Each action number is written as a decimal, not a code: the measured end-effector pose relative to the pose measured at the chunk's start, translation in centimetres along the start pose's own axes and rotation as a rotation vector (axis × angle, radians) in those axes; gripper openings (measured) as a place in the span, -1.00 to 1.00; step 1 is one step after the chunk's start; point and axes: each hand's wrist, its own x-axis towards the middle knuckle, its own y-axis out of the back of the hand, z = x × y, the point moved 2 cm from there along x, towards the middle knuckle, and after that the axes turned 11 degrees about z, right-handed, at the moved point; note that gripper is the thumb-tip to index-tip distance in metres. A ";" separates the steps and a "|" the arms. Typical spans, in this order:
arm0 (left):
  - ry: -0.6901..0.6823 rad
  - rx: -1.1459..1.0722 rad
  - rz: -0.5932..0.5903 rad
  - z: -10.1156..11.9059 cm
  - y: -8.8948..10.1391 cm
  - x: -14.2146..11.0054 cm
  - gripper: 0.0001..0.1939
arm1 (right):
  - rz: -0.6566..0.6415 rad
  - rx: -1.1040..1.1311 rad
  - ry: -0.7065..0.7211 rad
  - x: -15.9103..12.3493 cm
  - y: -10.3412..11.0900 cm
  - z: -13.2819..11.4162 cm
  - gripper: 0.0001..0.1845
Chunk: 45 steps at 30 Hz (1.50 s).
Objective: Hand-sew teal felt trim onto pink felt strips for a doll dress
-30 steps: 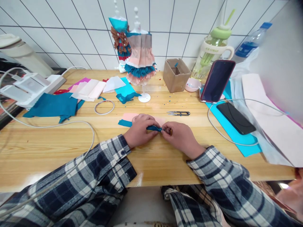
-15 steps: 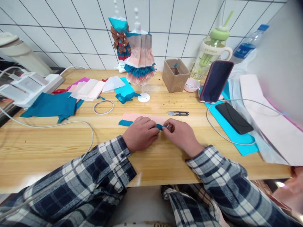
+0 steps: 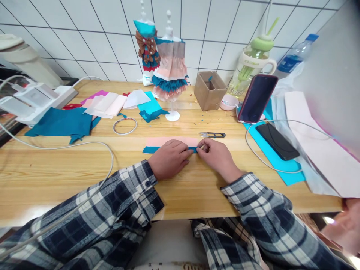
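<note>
A narrow dark-blue strip (image 3: 150, 150), which looks like crepe paper, lies along the near edge of a pale pink strip (image 3: 154, 141) on the wooden table. My left hand (image 3: 171, 159) rests over the middle of both, its fingers bent and pressing the blue strip down. At the strip's right end, my right hand (image 3: 215, 155) pinches the blue edge between thumb and forefinger. A tiny pale bit shows at those fingertips, too small to name. Just beyond the right hand are small thread snips (image 3: 212, 135). The palms hide part of both strips.
Behind stand two small dress forms (image 3: 172, 116) in paper dresses, a cardboard box (image 3: 210, 99), a pink bowl (image 3: 229, 102) and a propped phone (image 3: 257, 98). Coloured sheets (image 3: 62, 122) and a ring (image 3: 125, 126) lie left. A white cable (image 3: 108, 148) crosses the table; another phone (image 3: 277, 140) lies right.
The view has shifted slightly. My right fingertips have moved a little apart from the left ones, and more of the blue strip shows between the hands. The strips lie straighter.
</note>
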 end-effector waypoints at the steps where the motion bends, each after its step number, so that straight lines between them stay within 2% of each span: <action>1: -0.006 0.005 0.007 0.0 0.0 0.0 -0.68 | -0.001 0.002 0.000 0.1 0.0 0.0 -0.90; 9: -0.020 0.011 0.045 0.0 -0.1 -0.1 -0.71 | 0.074 0.067 -0.039 0.7 0.1 0.9 -0.82; 11: -0.017 0.010 0.043 -0.1 -0.2 -0.1 -0.71 | 0.081 0.073 0.038 0.4 0.3 0.8 -0.78; 13: -0.011 0.003 0.031 -0.1 -0.3 -0.2 -0.70 | 0.066 0.045 0.190 -0.2 0.7 0.4 -0.73; 15: -0.004 -0.010 0.010 -0.1 -0.4 -0.2 -0.69 | 0.042 -0.044 0.350 -1.0 1.2 -0.3 -0.66; 17: 0.008 -0.016 -0.014 -0.1 -0.4 -0.3 -0.68 | 0.025 -0.187 0.432 -1.9 1.5 -0.7 -0.59; 21: 0.030 0.015 -0.034 -0.1 -0.2 -0.4 -0.68 | -0.060 -0.450 0.427 -2.7 1.5 -0.9 -0.52; 24: 0.046 0.026 -0.028 -0.1 0.0 -0.4 -0.67 | -0.109 -0.498 0.421 -2.7 1.5 -0.4 -0.48; 30: 0.069 -0.036 -0.022 -0.3 0.1 -0.4 -0.68 | -0.124 -0.444 0.375 -2.5 1.7 0.7 -0.46; 34: 0.116 -0.144 -0.034 -0.6 0.0 -0.6 -0.64 | -0.079 -0.259 0.345 -2.3 1.6 0.8 -0.48; 38: 0.193 -0.260 0.025 -0.9 -0.1 -0.7 -0.53 | 0.085 -0.082 0.468 -1.9 1.5 0.1 -0.44; 40: 0.216 -0.297 0.044 -1.1 -0.1 -0.8 -0.53 | 0.092 -0.070 0.547 -1.7 1.2 -0.4 -0.51; 43: 0.253 -0.317 0.073 -1.4 -0.2 -0.8 -0.62 | 0.071 -0.107 0.588 -1.4 0.6 -0.7 -0.73; 45: 0.266 -0.301 0.095 -1.6 0.0 -0.9 -0.60 | 0.096 -0.112 0.596 -1.2 0.4 -0.7 -0.75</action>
